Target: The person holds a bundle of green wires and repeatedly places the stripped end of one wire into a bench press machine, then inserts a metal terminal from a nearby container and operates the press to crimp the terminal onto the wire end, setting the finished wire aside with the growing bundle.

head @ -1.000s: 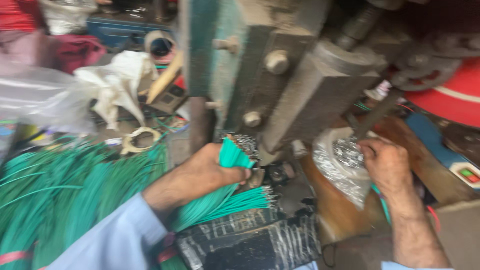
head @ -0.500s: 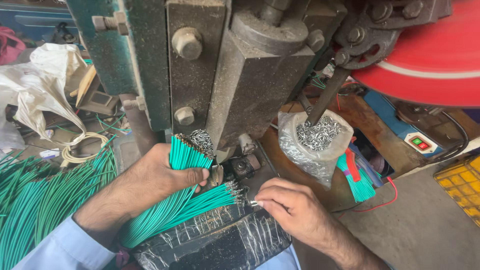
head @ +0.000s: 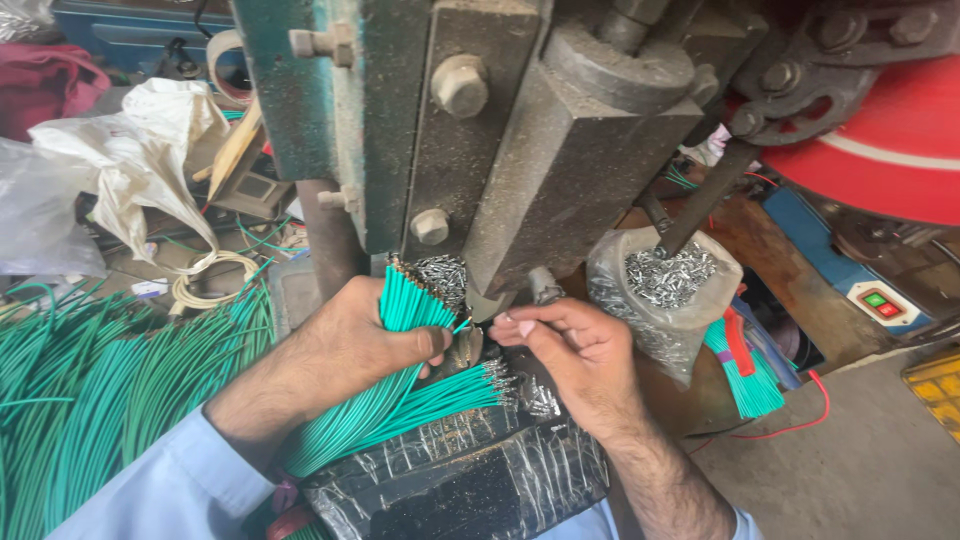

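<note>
1. While the left hand [head: 350, 345] keeps the bundle of green wires [head: 405, 310] upright just below the grey press [head: 520, 170], the step in hand looks like feeding one wire end at a time under the ram; my judgement is that it goes best with the bundle gripped low and steady so the bare tips stay level.
2. Fingers clear of the ram's foot matter most, since both hands work right beside it.
3. Left fingers [head: 425, 342] are clenched around the bundle, thumb across the front.
4. Right hand [head: 575, 355] sits just beside the bundle's top; its fingers [head: 520, 325] are pinched nearly closed, seemingly on one wire tip or a small metal piece, though what exactly is too small to tell.
5. More green wires [head: 440, 395] with metal ends lie flat on a black plastic-wrapped block [head: 470, 480] under the hands.
6. Close by on the right stands a clear bag of small metal pieces [head: 665, 285]; a large heap of loose green wires [head: 110, 390] lies to the left.
</note>
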`<state>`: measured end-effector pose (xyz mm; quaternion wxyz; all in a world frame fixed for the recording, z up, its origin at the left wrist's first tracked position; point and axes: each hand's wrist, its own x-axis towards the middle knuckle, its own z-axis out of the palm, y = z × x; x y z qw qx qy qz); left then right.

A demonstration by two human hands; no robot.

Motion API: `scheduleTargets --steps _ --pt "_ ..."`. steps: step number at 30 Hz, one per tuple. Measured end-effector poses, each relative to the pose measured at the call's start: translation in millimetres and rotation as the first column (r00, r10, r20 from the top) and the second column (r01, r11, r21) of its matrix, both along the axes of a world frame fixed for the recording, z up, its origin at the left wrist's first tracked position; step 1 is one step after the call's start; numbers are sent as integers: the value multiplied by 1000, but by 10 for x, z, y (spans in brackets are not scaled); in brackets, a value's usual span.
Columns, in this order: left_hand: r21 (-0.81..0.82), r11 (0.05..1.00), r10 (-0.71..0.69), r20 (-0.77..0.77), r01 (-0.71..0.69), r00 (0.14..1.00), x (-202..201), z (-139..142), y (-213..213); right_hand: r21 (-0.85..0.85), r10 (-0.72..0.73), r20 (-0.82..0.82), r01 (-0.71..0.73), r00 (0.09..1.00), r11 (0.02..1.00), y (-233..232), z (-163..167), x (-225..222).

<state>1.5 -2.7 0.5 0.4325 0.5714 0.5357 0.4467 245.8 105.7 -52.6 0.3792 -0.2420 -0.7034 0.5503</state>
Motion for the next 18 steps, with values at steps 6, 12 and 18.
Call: scheduleTargets --steps 6,12,18 --pt "-33 998 50 -8 -50 999 2 -21 7 5 67 -41 -66 997 998 -53 77 -213" --pt "-47 997 58 9 -57 998 12 8 -6 14 14 166 -17 986 1000 35 53 -221" --pt "-79 993 77 -70 -82 995 17 35 -5 49 -81 301 70 950 996 90 31 -201"
